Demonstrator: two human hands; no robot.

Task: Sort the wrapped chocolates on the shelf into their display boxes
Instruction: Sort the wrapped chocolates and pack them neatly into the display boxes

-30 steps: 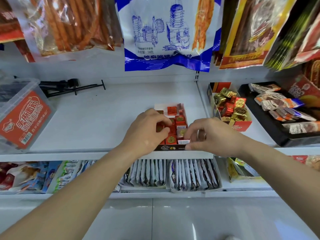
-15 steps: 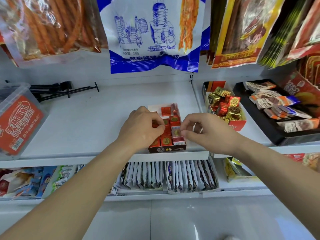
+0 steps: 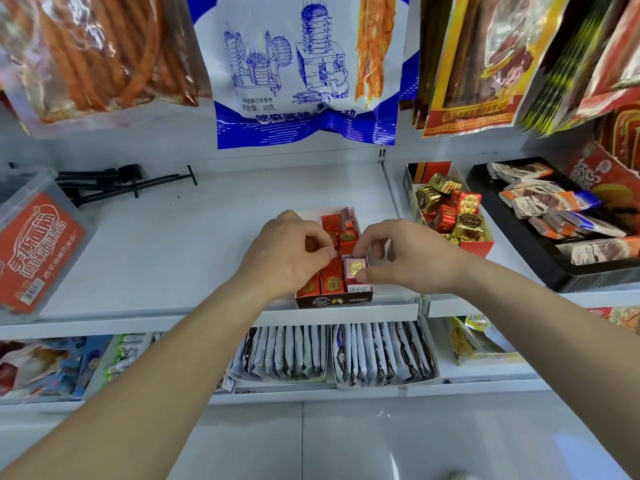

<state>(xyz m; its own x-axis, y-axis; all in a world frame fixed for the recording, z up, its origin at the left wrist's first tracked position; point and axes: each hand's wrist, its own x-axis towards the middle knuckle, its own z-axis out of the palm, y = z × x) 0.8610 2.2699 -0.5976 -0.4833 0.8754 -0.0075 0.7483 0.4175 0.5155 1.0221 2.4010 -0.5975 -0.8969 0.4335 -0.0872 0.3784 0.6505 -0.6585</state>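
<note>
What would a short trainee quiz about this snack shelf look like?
1. True or false: the left hand and the right hand are both over the small box.
2. The right hand pinches a pink chocolate lying in the box's: A) front right corner B) back left corner C) middle.
3. Fill in: the tray holding bars at the far right is coloured ____.
Key: 1 true; 2 A; 3 black.
</note>
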